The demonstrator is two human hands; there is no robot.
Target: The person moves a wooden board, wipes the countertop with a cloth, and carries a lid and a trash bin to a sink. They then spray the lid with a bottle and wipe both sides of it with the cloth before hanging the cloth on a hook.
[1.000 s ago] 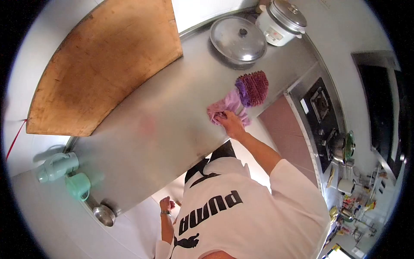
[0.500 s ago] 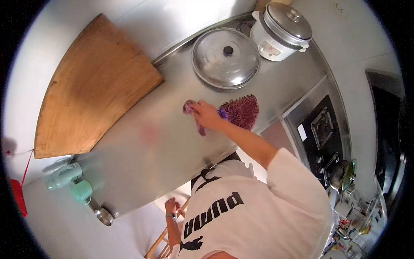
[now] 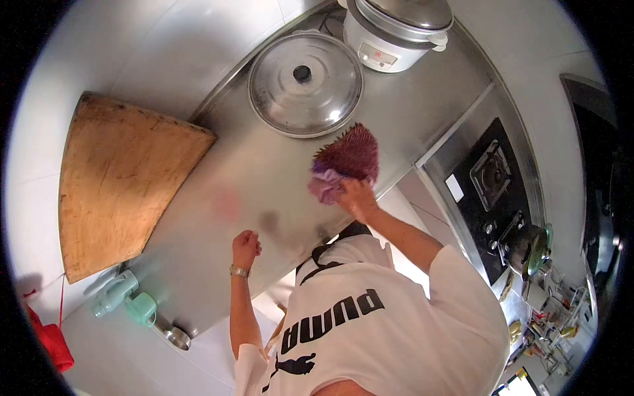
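Your right hand (image 3: pixel 358 200) has its fingers closed on a crumpled pink-purple cloth (image 3: pixel 326 186), which lies on the grey metal counter (image 3: pixel 264 168) against a shaggy burgundy pad (image 3: pixel 353 155). Your left hand (image 3: pixel 246 249) curls loosely, nothing visible in it. You seem to be working the cloth over the counter; the next move likely calls for firm, even pressure. Bunched, the cloth shows no clear long axis; the pad's tapers away from you.

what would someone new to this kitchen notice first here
Probably the big wooden board at the left, and the round metal lid with its black knob, beside the white rice cooker at the top. Near the middle, the right hand is on a bunched pinkish-purple cloth, against a shaggy maroon one.
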